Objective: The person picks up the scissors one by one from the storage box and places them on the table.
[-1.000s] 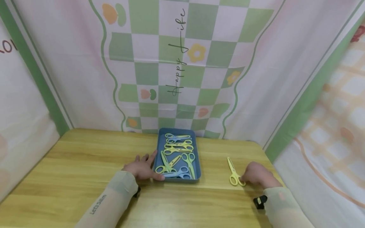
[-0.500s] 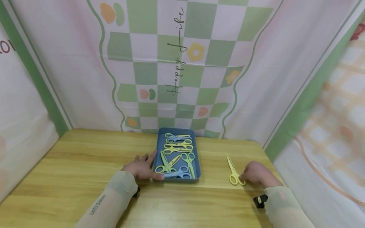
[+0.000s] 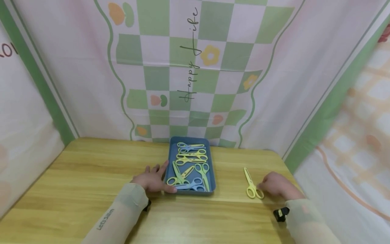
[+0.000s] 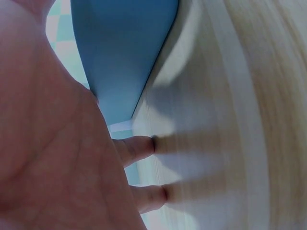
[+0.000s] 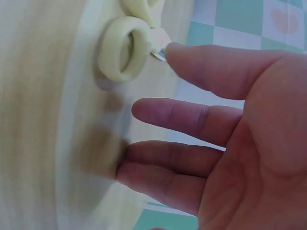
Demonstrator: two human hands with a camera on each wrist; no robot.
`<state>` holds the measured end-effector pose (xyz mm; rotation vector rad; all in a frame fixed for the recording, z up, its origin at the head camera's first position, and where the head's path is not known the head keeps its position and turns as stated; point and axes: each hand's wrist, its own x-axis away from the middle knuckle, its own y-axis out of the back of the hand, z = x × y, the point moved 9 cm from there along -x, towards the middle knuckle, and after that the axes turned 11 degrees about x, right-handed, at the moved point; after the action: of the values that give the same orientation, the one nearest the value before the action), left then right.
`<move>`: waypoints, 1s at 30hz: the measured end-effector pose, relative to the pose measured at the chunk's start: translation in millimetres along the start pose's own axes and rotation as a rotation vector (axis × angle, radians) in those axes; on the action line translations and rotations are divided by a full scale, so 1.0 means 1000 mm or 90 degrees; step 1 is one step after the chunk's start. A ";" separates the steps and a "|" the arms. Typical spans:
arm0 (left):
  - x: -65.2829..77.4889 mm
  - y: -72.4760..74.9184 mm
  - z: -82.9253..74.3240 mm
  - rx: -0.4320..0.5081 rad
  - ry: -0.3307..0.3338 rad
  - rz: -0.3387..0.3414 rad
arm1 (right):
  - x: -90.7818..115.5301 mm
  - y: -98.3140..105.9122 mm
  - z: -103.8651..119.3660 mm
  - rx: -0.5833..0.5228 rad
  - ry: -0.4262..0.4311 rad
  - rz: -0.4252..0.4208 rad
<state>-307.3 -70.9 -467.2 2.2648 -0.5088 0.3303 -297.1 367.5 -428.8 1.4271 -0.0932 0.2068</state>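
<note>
My left hand [image 3: 152, 179] rests at the near left corner of a blue tray [image 3: 213, 179], thumb along its front edge and index finger along its left side. In the left wrist view, two of its straight fingertips touch the table beside the tray wall [image 4: 124, 52]. Yellow scissors [image 3: 251, 186] lie on the table right of the tray, blades pointing away. My right hand [image 3: 277, 185] is just right of their handle loops [image 5: 117, 50]. In the right wrist view its fingers are extended, the thumb apart from the index finger, nothing between them.
Inside the tray lie several scissors: yellow pairs [image 3: 191, 162], green scissors [image 3: 203, 176] and blue scissors [image 3: 191, 185]. The wooden table [image 3: 100, 162] ends at a patterned curtain [image 3: 179, 78] behind the tray, with more cloth on both sides.
My right hand has shifted slightly, and its fingertips now sit a little clear of the scissors' handle. The left hand, tray and scissors stay in place.
</note>
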 end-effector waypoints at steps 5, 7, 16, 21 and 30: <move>0.000 0.000 0.001 -0.001 0.003 0.004 | -0.004 0.004 -0.006 -0.011 0.001 0.016; 0.000 0.001 0.000 0.001 0.004 0.005 | -0.006 0.005 -0.007 -0.017 0.004 0.029; 0.007 0.002 -0.005 0.007 0.001 0.005 | -0.011 0.013 -0.017 -0.020 -0.018 0.034; 0.009 0.001 -0.006 0.002 0.004 0.009 | -0.017 0.025 -0.008 0.002 0.000 0.031; 0.003 0.000 -0.003 0.011 -0.001 0.008 | -0.032 0.055 0.038 0.010 0.003 -0.018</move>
<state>-304.9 -69.6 -464.3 2.2787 -0.5234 0.3407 -337.1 334.7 -376.3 1.4421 -0.0670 0.1883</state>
